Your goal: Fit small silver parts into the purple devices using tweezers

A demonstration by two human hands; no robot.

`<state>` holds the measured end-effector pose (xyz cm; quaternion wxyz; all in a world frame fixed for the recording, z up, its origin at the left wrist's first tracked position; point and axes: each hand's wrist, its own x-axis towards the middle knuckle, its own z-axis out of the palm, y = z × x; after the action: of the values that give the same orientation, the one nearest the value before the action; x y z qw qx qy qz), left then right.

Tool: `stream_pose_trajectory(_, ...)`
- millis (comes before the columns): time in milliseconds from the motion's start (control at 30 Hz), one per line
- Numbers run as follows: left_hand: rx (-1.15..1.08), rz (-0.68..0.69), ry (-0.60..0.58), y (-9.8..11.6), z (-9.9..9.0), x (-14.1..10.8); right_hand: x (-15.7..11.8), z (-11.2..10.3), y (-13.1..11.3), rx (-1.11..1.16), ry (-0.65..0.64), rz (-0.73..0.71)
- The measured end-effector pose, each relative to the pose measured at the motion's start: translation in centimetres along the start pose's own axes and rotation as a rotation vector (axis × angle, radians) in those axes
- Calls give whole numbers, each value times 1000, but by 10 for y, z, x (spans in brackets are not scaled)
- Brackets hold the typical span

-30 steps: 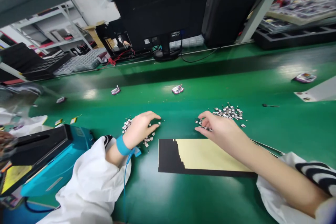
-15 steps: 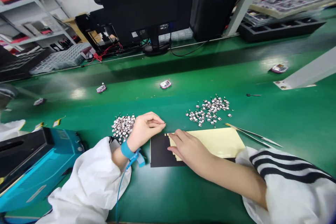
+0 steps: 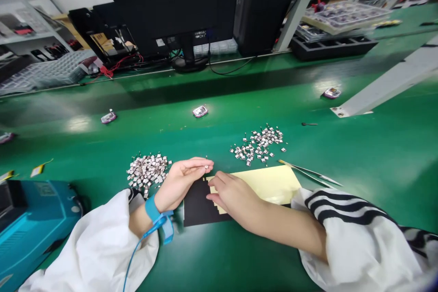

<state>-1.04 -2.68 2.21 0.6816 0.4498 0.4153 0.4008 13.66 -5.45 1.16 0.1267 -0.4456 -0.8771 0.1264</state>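
The long green tabletop (image 3: 342, 155) stretches across in front of me, glossy under the lights, with the back of a black monitor (image 3: 164, 4) on its far side and a teal machine (image 3: 34, 223) at my left. My arms come in from white sleeves (image 3: 99, 246), the right one banded with black stripes, and a blue wrist strap (image 3: 152, 210) circles my left wrist, its thin cord trailing down.

In front of me lies one flat black sheet (image 3: 198, 205), partly covered by one smooth pale yellow sheet (image 3: 256, 185) with a stepped edge. A single pair of slim steel tweezers (image 3: 308, 171) lies just beside its right end. Four small purple-and-silver devices (image 3: 200, 111) sit apart, farther up the tabletop.

Two loose heaps of tiny metallic components, too many to count, lie on the green surface: the left heap (image 3: 147, 171) just beside my left hand, the right heap (image 3: 258, 145) above the yellow sheet.

My left hand (image 3: 181, 180) is nearly closed, pinching one tiny component (image 3: 206, 166) between thumb and fingertips, just above the black sheet's stepped edge. My right hand (image 3: 236, 198) is relaxed and open, its slightly curved fingers resting on the two sheets, gripping nothing.
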Motion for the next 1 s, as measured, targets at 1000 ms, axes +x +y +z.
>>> stream_pose_trajectory(1000,909,751,158,-8,-5,-6,8,-2,13,1569,197,348)
